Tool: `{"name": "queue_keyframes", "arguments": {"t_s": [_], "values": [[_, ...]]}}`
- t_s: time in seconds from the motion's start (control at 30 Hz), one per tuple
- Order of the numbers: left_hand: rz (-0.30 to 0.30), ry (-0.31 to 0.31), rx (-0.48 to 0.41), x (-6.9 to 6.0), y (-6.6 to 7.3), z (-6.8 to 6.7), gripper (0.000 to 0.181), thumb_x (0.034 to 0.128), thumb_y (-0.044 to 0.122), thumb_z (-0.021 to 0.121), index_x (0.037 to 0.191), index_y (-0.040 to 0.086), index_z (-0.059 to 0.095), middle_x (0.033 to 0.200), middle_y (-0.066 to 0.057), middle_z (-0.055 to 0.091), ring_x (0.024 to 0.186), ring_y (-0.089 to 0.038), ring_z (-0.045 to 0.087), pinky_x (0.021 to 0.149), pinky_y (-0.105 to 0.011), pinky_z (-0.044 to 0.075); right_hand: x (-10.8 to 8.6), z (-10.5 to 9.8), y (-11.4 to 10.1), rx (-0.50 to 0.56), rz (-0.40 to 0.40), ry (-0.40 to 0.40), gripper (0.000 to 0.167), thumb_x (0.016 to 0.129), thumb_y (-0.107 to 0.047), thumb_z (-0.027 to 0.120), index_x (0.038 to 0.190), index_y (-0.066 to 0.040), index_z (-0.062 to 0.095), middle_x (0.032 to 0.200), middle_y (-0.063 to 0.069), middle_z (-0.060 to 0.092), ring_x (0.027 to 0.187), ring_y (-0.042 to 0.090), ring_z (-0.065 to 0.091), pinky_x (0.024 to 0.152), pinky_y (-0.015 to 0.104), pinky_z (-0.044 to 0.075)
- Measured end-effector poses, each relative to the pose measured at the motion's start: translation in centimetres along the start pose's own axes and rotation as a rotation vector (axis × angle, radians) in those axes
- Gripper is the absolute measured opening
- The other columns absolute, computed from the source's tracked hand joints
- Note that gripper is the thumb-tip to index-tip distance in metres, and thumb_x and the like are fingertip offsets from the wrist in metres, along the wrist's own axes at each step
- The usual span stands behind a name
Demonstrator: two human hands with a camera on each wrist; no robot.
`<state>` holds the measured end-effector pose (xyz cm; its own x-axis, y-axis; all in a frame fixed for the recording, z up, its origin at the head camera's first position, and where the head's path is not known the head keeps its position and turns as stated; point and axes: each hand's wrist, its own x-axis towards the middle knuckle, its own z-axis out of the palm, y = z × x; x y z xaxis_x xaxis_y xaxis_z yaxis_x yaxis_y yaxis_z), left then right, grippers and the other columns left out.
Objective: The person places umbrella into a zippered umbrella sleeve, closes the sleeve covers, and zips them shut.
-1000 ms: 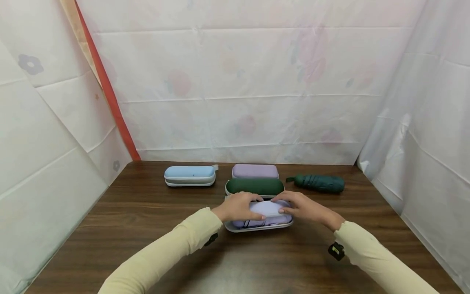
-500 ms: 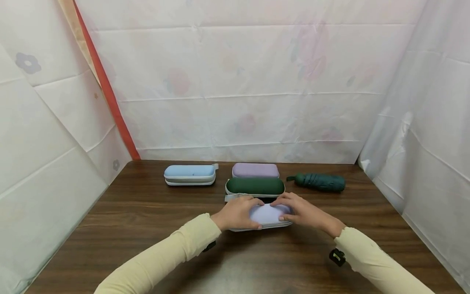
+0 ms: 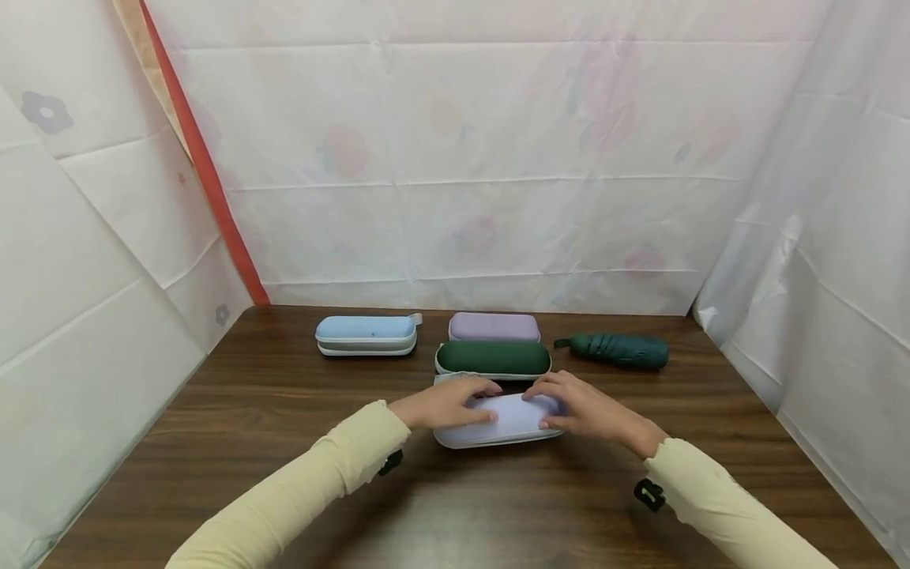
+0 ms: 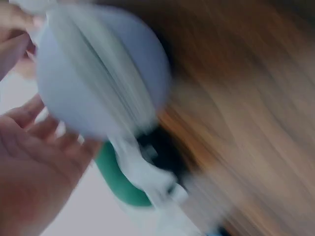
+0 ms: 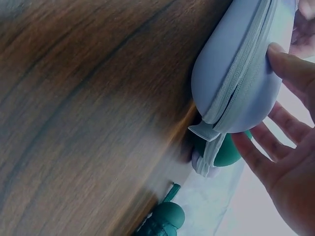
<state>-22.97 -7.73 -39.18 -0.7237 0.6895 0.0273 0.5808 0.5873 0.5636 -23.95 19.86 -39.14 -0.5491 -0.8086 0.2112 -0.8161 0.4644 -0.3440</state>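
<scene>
A lavender zip case (image 3: 508, 419) lies on the table with its lid down over the base. Its zip seam shows a narrow dark gap along the side in the right wrist view. My right hand (image 3: 586, 411) holds the right end, thumb on the front of the lid (image 5: 268, 83) and fingers behind it. Across the left part of the case is my left hand (image 3: 448, 405), its thumb extended over the lid and its loosely bent fingers towards the back. Those fingers (image 4: 49, 128) touch the rounded end in the blurred left wrist view. The lid hides what lies inside.
Directly behind stands a dark green zip case (image 3: 494, 358), with a purple case (image 3: 494, 326) behind it. A light blue case (image 3: 366, 332) sits at the back left. To the right lies a folded dark green umbrella (image 3: 618, 351). White sheets (image 3: 455, 158) enclose the wooden table.
The lavender case's lid has come down over the folded lavender umbrella seen inside earlier. My left hand has then shifted left, its thumb moving from the front edge up onto the lid.
</scene>
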Motion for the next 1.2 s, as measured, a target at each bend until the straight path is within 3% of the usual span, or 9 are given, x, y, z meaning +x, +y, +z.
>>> {"name": "queue_keyframes", "arguments": {"t_s": [0.13,0.3,0.47,0.6,0.8,0.87,1.0,1.2], "values": [[0.017,-0.031,-0.181,-0.7,-1.8,-1.0,0.034,0.1017,0.005,0.038,0.132,-0.005,0.050,0.127,-0.016,0.057,0.119,-0.024,0.051,0.098,-0.035,0.040,0.0,0.1,0.0,-0.005,0.007,0.003,0.038,0.084,-0.021,0.074,0.120,-0.015,0.062,0.120,-0.001,0.057,0.105,0.016,0.050,0.086,0.040,0.045],[0.003,-0.104,-0.171,-0.8,-3.2,-1.2,0.047,0.0910,-0.016,0.032,0.126,-0.001,0.059,0.127,-0.010,0.057,0.119,-0.019,0.050,0.097,-0.030,0.040,-0.2,0.4,0.0,-0.008,-0.003,0.009,0.039,0.084,-0.022,0.074,0.120,-0.016,0.061,0.120,-0.003,0.056,0.103,0.014,0.048,0.085,0.037,0.045],[0.025,-0.145,-0.090,-0.6,-3.8,-1.7,0.044,0.0888,-0.018,0.038,0.121,-0.001,0.063,0.121,-0.009,0.061,0.113,-0.017,0.053,0.091,-0.025,0.043,-0.1,0.4,-0.2,-0.046,-0.011,-0.007,0.041,0.083,-0.022,0.075,0.121,-0.016,0.060,0.122,-0.003,0.055,0.103,0.014,0.047,0.086,0.037,0.045],[0.040,-0.126,-0.037,-0.4,-4.1,-2.1,0.029,0.0915,-0.012,0.049,0.113,-0.004,0.067,0.110,-0.011,0.067,0.097,-0.014,0.060,0.079,-0.024,0.049,0.2,0.0,-0.6,-0.097,-0.006,-0.039,0.044,0.084,-0.024,0.075,0.124,-0.018,0.059,0.121,-0.003,0.054,0.103,0.015,0.046,0.086,0.038,0.044],[-0.078,-0.159,-0.073,-0.2,-4.2,-2.2,0.019,0.0949,-0.006,0.050,0.098,-0.003,0.068,0.096,-0.011,0.064,0.056,-0.017,0.062,0.050,-0.028,0.051,1.0,-0.9,-1.4,-0.122,0.028,-0.126,0.044,0.084,-0.024,0.075,0.125,-0.021,0.057,0.114,-0.004,0.050,0.099,0.016,0.044,0.083,0.038,0.044],[-0.058,-0.155,-0.025,-0.2,-4.2,-2.1,0.019,0.0947,-0.007,0.050,0.093,-0.002,0.068,0.092,-0.009,0.064,0.051,-0.017,0.060,0.049,-0.026,0.050,1.5,-1.0,-1.5,-0.111,0.036,-0.147,0.044,0.083,-0.026,0.075,0.123,-0.021,0.057,0.114,-0.005,0.050,0.100,0.015,0.045,0.084,0.038,0.044],[-0.004,-0.121,0.147,0.0,-4.2,-1.8,0.019,0.0944,-0.003,0.053,0.088,0.005,0.069,0.086,-0.002,0.065,0.063,-0.008,0.057,0.060,-0.022,0.049,2.6,-0.8,-1.8,-0.091,0.016,-0.175,0.041,0.084,-0.033,0.073,0.118,-0.019,0.056,0.114,-0.006,0.052,0.100,0.011,0.048,0.085,0.036,0.044],[-0.030,-0.104,0.340,-0.2,-3.7,-1.7,0.016,0.0955,0.007,0.056,0.089,0.013,0.070,0.088,0.005,0.064,0.080,-0.007,0.057,0.072,-0.027,0.049,3.6,-0.2,-2.2,-0.122,-0.028,-0.194,0.048,0.085,-0.033,0.072,0.126,-0.018,0.055,0.122,-0.005,0.056,0.106,0.013,0.052,0.089,0.038,0.044]]}}
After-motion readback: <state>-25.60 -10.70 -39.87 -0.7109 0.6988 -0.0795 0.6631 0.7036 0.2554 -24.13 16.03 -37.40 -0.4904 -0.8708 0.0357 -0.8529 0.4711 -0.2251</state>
